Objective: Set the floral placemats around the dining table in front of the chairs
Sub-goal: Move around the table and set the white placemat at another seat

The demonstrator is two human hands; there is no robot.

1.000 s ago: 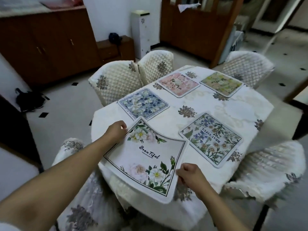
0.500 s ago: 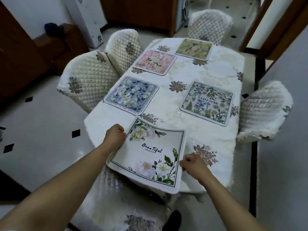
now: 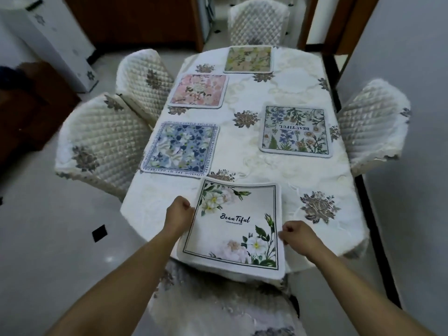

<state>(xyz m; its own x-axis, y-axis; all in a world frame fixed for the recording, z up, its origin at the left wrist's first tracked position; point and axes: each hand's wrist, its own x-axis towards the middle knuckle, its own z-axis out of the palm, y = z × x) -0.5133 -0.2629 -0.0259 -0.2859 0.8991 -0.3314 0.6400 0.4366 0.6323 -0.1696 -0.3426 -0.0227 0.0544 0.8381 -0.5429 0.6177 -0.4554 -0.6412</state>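
A white placemat with white flowers and the word "Beautiful" (image 3: 236, 223) lies at the near end of the dining table (image 3: 254, 170), its near edge hanging over the table's rim. My left hand (image 3: 178, 215) grips its left edge. My right hand (image 3: 297, 236) pinches its right edge. Further along the table lie a blue floral placemat (image 3: 180, 147) and a pink one (image 3: 198, 90) on the left. A green-and-blue placemat (image 3: 295, 130) sits on the right and a yellow one (image 3: 248, 59) at the far end.
Quilted white chairs stand around the table: two on the left (image 3: 101, 139), one on the right (image 3: 373, 124), one at the far end (image 3: 259, 20) and one just below me (image 3: 218, 304). A wall (image 3: 407, 69) runs close along the right side.
The view has swung round behind the near chair, so the table now runs straight away from me. Both hands have kept hold of the white placemat and squared it to the near end.
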